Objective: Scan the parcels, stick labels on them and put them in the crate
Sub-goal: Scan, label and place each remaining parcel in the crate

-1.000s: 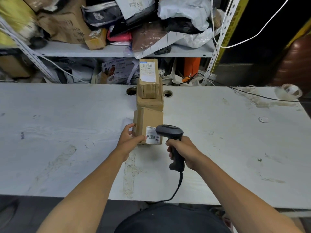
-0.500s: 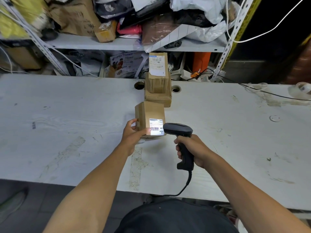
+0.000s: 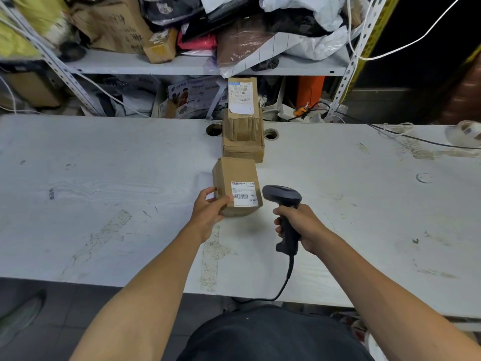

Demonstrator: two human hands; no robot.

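Nearest the table edge: right hand grips scanner, cable dropping below the edge | just left of scanner: left hand holds labelled parcel, label print too small to read | behind parcel: two stacked parcels, lower one half hidden.

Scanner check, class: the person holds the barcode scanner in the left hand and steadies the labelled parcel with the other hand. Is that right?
Not quite. In the head view the scanner is held in the right hand; the left hand steadies the labelled parcel. The rest stands.
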